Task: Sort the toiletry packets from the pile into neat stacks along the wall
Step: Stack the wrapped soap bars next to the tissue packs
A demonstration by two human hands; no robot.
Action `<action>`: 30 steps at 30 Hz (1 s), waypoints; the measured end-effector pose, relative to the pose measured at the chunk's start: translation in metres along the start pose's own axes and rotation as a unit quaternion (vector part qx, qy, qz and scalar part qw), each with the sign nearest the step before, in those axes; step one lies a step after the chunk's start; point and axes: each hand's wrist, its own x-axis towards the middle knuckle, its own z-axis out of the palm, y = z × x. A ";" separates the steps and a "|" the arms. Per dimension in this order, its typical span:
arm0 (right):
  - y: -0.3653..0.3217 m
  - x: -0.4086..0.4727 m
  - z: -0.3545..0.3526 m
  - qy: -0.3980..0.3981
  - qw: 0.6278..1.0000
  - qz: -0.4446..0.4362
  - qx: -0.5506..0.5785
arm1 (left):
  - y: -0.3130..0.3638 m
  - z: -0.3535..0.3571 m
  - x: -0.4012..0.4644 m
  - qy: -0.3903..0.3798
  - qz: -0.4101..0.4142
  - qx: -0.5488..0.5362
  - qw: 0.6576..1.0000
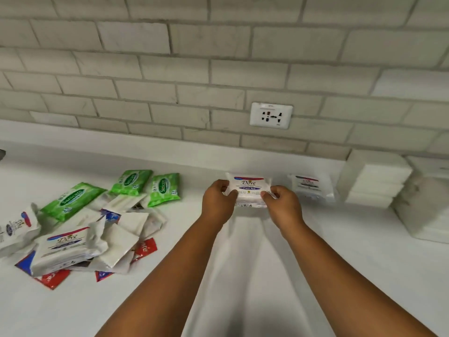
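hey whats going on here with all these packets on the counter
A person is sorting toiletry packets. Both hands, left hand and right hand, hold a white Dove packet by its ends near the tiled wall, below the wall socket. To its right another Dove packet already sits by the wall, then stacks of plain white packets. A messy pile still waits on the left of the counter, with green Sanicare packets at its far edge.

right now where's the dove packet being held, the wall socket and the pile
dove packet (249, 188): head view, on its printed front label
wall socket (271, 115): head view, middle of the white plate
pile (70, 242): head view, on the dove packet lying on top
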 end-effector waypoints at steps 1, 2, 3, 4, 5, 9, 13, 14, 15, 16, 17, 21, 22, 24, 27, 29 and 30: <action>0.010 0.005 -0.014 0.008 1.000 0.006 -0.008 | 0.004 0.018 -0.001 -0.011 0.003 -0.001 1.000; 0.019 0.011 -0.029 0.017 1.000 0.012 -0.015 | 0.009 0.036 -0.001 -0.022 0.006 -0.001 1.000; 0.029 0.016 -0.043 0.025 0.999 0.018 -0.020 | 0.014 0.054 -0.001 -0.032 0.012 0.002 0.999; 0.036 0.021 -0.053 0.033 0.999 0.021 -0.022 | 0.017 0.068 -0.001 -0.040 0.018 0.006 0.999; 0.045 0.026 -0.065 0.040 0.999 0.024 -0.022 | 0.021 0.084 0.000 -0.049 0.025 0.010 0.998; 0.071 0.051 -0.102 0.057 0.997 0.027 -0.054 | 0.036 0.134 0.008 -0.074 0.036 0.013 0.996; 0.088 0.078 -0.123 0.067 0.992 0.026 -0.102 | 0.046 0.171 0.024 -0.098 0.041 0.022 0.994; 0.092 0.084 -0.126 0.072 0.992 0.028 -0.100 | 0.048 0.179 0.028 -0.100 0.040 0.024 0.994; 0.097 0.091 -0.127 0.076 0.992 0.029 -0.096 | 0.049 0.185 0.033 -0.099 0.039 0.028 0.994; 0.101 0.097 -0.127 0.080 0.992 0.027 -0.091 | 0.050 0.191 0.038 -0.098 0.038 0.029 0.994; 0.104 0.101 -0.127 0.080 0.992 0.025 -0.089 | 0.051 0.195 0.041 -0.097 0.037 0.029 0.994; 0.115 0.121 -0.122 0.078 0.992 0.017 -0.097 | 0.050 0.209 0.056 -0.098 0.034 0.031 0.994; 0.118 0.124 -0.120 0.082 0.991 0.014 -0.101 | 0.049 0.210 0.058 -0.099 0.032 0.029 0.994; 0.124 0.129 -0.115 0.096 0.989 0.002 -0.110 | 0.045 0.214 0.062 -0.098 0.032 0.022 0.994; 0.126 0.130 -0.110 0.118 0.984 -0.027 -0.134 | 0.041 0.217 0.064 -0.097 0.028 0.013 0.995; 0.124 0.127 -0.109 0.129 0.975 -0.048 -0.171 | 0.039 0.219 0.064 -0.096 0.024 0.009 0.995; 0.122 0.123 -0.109 0.140 0.966 -0.060 -0.210 | 0.039 0.219 0.064 -0.096 0.024 0.010 0.995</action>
